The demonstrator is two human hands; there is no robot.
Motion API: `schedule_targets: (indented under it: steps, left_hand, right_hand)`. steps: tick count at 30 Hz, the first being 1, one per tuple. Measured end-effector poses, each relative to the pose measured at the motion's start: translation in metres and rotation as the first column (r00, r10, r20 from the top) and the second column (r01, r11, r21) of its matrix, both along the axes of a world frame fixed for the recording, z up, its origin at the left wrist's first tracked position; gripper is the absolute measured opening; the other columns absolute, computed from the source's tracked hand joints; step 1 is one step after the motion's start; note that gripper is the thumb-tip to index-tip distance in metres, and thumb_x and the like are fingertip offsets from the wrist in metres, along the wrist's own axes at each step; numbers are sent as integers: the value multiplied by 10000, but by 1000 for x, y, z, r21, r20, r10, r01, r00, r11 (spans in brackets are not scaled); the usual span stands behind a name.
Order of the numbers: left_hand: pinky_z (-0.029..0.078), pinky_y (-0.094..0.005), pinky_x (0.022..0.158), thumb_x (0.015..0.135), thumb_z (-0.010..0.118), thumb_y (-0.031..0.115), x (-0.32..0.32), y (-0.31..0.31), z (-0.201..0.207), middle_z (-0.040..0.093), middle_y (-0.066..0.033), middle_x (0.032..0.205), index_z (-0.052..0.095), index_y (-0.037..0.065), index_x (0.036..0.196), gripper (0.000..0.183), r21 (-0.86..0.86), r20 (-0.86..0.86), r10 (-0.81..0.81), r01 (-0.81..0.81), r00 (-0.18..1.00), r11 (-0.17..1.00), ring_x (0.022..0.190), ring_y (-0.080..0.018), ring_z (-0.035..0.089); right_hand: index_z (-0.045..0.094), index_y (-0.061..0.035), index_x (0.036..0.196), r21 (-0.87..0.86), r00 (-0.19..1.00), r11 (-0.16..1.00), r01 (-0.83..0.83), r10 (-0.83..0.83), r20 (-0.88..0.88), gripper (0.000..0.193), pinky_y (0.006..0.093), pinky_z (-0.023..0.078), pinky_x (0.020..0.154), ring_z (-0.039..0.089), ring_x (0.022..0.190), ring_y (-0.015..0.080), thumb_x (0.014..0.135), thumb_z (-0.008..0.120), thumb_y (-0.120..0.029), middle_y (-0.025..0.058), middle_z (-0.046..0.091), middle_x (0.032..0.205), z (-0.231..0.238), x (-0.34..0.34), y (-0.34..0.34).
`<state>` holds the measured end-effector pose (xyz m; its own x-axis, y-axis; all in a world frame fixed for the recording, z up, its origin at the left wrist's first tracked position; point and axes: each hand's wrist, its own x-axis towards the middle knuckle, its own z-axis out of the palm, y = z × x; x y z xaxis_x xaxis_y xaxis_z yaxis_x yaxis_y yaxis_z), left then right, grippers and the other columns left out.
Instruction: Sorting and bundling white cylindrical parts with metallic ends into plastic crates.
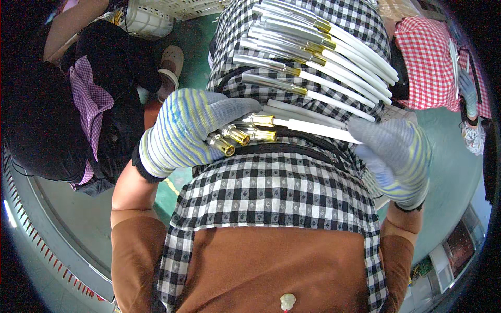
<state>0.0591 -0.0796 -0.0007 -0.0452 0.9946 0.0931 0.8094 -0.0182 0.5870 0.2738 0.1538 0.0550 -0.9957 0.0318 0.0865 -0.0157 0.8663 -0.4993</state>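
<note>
At far left sat a co-worker in black [115, 57], a purple checked cloth [88, 99] hanging at their side; a strip of green floor [195, 41] parted their shoe from my lap. My gloved left hand [185, 128] was closed around 4 metal ferrules [262, 134], gold ends pointing right, above my black-and-white checked apron [276, 172]. Beyond it, ferruled handles [315, 49] lay fanned across my lap, white ends reaching its right edge. Between my hands, 1 white handle [318, 129] had its thin end right at a ferrule; I couldn't tell whether it was inside. My right hand [396, 156] gripped the other end, near the lap's right edge. Past that, more green floor showed below a red checked apron [425, 62].
</note>
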Motion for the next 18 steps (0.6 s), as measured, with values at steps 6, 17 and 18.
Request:
schedule_targets:
  steps: [6, 17, 18]
  left_hand:
    - [419, -401, 476, 713, 693, 268, 2, 6, 9, 537, -64, 593, 610, 94, 1122, 452, 71, -206, 32, -18, 978, 997, 525, -272, 559]
    - [432, -338, 450, 713, 616, 140, -5, 24, 13, 568, -18, 670, 625, 83, 1040, 332, 131, -343, -44, 94, 938, 987, 538, -204, 566]
    - [454, -365, 503, 718, 634, 176, -6, 26, 17, 656, -87, 789, 638, 64, 1052, 352, 155, -275, -3, 48, 962, 987, 593, -261, 602]
  right_hand:
    - [707, -77, 946, 116, 999, 993, -24, 20, 35, 209, 380, 395, 609, 529, 619, 262, 745, 711, -134, 63, 550, 664, -7, -1, -6]
    - [687, -107, 939, -377, 983, 916, 137, -80, 163, 177, 393, 442, 613, 603, 683, 272, 795, 687, -210, 106, 654, 795, -30, -6, -1]
    - [689, -86, 944, -143, 997, 987, 75, -71, 34, 190, 381, 440, 629, 591, 682, 268, 791, 691, -199, 95, 635, 771, -24, -12, 6]
